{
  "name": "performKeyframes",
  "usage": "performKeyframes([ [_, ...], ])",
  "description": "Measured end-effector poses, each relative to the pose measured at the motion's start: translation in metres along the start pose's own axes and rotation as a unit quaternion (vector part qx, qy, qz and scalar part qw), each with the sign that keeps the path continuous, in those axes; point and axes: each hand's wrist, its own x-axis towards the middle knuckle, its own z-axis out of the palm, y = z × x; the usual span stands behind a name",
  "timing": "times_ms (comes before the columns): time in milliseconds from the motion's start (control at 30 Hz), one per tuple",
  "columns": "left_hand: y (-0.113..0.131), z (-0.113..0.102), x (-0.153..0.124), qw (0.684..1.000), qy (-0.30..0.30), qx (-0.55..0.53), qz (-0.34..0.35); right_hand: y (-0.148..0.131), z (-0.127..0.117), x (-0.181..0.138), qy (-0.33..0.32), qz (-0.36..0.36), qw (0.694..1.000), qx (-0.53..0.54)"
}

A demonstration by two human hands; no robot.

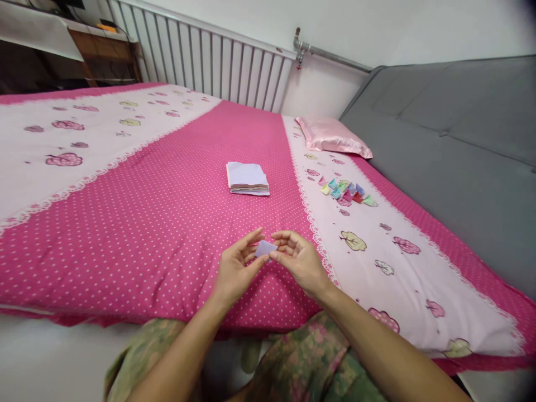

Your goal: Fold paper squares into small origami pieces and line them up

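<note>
A small piece of folded lilac paper (265, 248) is pinched between my two hands, just above the near part of the bed. My left hand (239, 264) grips its left side with the thumb along the lower edge. On the other side, my right hand (302, 262) has its thumb and fingertips closed on the paper's right corner. Farther out lies a stack of square paper sheets (248, 174), a pale lilac one on top. To the right, several small folded paper pieces (347, 192) in mixed colours lie in a loose cluster.
A pink dotted bedspread (167, 206) with white printed bands covers the bed. A shiny pink pillow (330, 135) rests by the grey padded headboard (452, 128). Behind the bed are a white radiator (209, 53) and a wooden desk (103, 47).
</note>
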Motion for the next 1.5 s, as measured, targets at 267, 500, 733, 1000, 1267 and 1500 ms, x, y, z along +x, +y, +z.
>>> performKeyframes([
  [267,-0.002,-0.0001,-0.0013,0.997,-0.023,0.041,-0.059,-0.004,0.0026,-0.0026,0.0,0.031,0.998,0.052],
  [500,-0.0018,-0.0037,-0.0016,0.991,-0.06,0.108,-0.042,-0.0099,-0.0013,-0.0008,-0.06,-0.024,0.991,-0.113],
  [733,-0.0032,-0.001,-0.0002,0.991,-0.067,0.107,-0.051,-0.0076,-0.0013,-0.0014,-0.024,-0.026,0.991,-0.127],
  [1000,0.0029,0.0001,-0.0017,0.99,-0.076,0.079,-0.085,-0.0052,-0.0001,-0.0007,0.004,0.013,0.997,-0.072],
  [1267,0.0033,-0.0021,-0.0033,0.989,-0.104,0.1,-0.038,-0.0088,0.0002,-0.0023,0.001,0.026,0.999,-0.031],
  [1500,0.0031,-0.0019,-0.0029,0.988,-0.109,0.104,-0.022,-0.0078,0.0027,-0.0035,0.012,0.047,0.999,0.017],
])
